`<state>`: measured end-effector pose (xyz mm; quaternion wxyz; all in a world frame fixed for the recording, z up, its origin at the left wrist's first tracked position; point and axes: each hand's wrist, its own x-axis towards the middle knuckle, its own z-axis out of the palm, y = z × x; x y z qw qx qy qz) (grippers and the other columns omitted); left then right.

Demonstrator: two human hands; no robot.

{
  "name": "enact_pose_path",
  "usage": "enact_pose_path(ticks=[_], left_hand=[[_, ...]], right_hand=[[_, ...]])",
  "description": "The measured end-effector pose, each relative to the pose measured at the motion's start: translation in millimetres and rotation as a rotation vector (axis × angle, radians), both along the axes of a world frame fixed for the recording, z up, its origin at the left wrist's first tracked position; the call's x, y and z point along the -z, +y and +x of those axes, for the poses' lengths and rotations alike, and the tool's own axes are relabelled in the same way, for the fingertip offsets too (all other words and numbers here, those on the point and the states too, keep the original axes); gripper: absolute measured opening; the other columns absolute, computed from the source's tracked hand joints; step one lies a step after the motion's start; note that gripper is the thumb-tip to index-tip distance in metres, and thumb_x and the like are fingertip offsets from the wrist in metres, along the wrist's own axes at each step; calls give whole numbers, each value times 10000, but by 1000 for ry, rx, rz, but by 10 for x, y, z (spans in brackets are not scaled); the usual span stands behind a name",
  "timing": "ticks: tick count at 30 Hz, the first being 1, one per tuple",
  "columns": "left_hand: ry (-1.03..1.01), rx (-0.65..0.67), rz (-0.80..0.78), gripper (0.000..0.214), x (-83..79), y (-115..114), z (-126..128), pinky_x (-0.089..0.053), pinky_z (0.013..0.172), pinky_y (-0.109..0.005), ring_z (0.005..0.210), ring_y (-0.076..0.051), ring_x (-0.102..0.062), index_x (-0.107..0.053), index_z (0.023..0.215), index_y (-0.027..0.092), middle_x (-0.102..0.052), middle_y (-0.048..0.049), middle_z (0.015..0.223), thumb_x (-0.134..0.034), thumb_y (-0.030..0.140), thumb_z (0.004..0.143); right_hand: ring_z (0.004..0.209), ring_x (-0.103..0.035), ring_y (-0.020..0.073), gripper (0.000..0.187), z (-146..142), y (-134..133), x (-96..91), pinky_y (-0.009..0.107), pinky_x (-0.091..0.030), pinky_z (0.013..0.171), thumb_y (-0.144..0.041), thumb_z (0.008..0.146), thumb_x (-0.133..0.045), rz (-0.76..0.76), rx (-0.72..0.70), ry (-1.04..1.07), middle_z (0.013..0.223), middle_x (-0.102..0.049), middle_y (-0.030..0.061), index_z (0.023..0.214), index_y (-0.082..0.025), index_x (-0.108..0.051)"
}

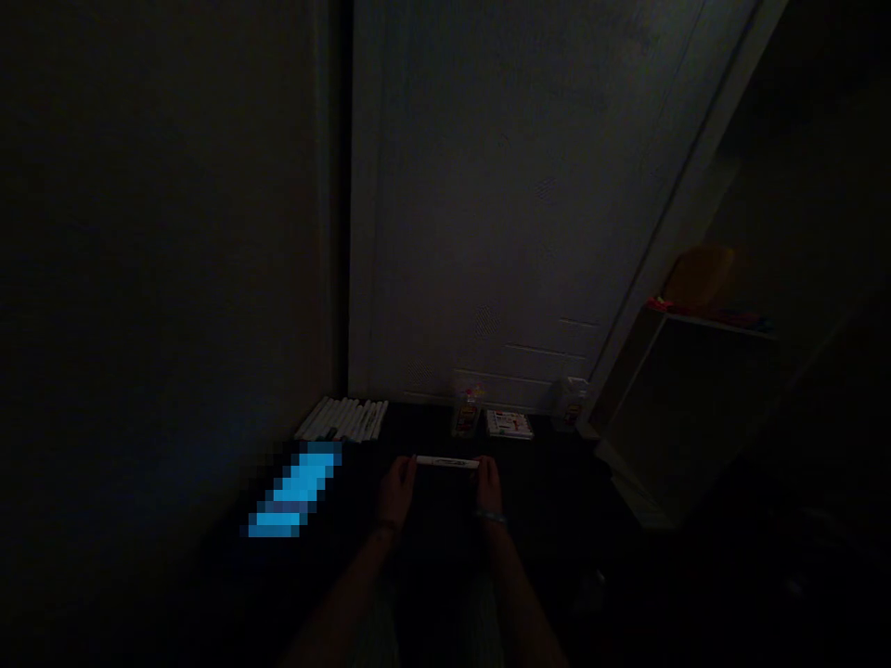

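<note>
The room is very dark. A white marker pen [446, 462] lies level between my two hands, held at both ends above a dark surface. My left hand [397, 491] pinches its left end and my right hand [487, 486] grips its right end; a light band circles my right wrist. A row of several white markers [343, 419] lies side by side beyond my left hand, near the wall.
A glowing blue, pixelated rectangle [295, 492] lies left of my hands. Small packets [467, 415], a flat printed box [510, 424] and a clear container [569, 404] stand by a pale door [515, 204]. A white shelf unit [668, 399] with a yellow object stands right.
</note>
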<state>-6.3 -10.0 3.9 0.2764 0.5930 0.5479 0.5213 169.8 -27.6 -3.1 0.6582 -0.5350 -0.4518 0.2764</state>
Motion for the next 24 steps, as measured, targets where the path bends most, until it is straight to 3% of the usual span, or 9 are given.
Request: enact_pose_path(ticks=[10,16,20,24], left_hand=[[-60,-15,-1,343,-31,-10,27,-382,569,-213,629,-131,-543,-540,750,193,-603,1,675,-381,497,751],[-30,-3,-27,341,-61,-37,8,-386,578,-220,621,-135,-550,-549,811,210,-606,5,685,-370,497,763],[-42,5,-10,347,-83,-52,34,-402,637,-231,709,-150,-573,-563,885,225,-631,-3,776,-385,495,759],[-39,52,5,357,-106,-65,54,-404,670,-236,745,-158,-570,-582,843,211,-638,-7,796,-394,501,751]], right_hand=[[564,-437,117,354,9,-10,-20,223,-356,554,-513,779,-367,-29,-40,32,607,-480,-29,786,-206,-542],[579,-455,137,338,-14,-67,-116,243,-353,561,-512,769,-389,-20,11,9,591,-498,-21,738,-222,-559],[610,-467,142,314,-20,-76,-138,244,-365,575,-497,761,-408,13,7,-5,622,-517,-16,742,-226,-565],[607,-466,130,337,-4,-53,-96,231,-370,576,-502,771,-388,-11,-48,1,657,-524,-16,807,-214,-560]])
